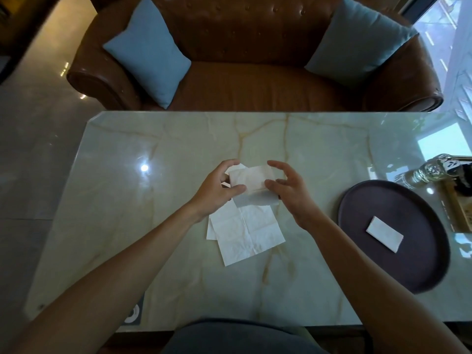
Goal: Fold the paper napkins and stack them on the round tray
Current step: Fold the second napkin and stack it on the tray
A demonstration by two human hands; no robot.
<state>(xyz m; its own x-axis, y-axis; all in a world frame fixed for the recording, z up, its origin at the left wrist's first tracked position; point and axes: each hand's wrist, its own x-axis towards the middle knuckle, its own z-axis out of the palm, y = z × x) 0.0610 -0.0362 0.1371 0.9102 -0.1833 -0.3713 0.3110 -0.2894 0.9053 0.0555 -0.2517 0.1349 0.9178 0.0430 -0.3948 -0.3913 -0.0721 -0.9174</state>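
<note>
A white paper napkin [251, 181], partly folded, is held above the marble table [178, 149]. My left hand [217, 186] pinches its left edge between thumb and fingers. On the napkin's right side, my right hand [288, 190] has its fingers spread, thumb and fingertips touching the paper. Beneath my hands, unfolded white napkins [246, 235] lie flat on the table. The dark round tray [413, 254] sits to the right, with one folded napkin [385, 233] on it.
A glass bottle [431, 171] and a wooden tray [459, 208] stand at the right table edge behind the round tray. A brown leather sofa [255, 80] with two blue cushions faces the far side. A round sticker [134, 312] marks the near left corner.
</note>
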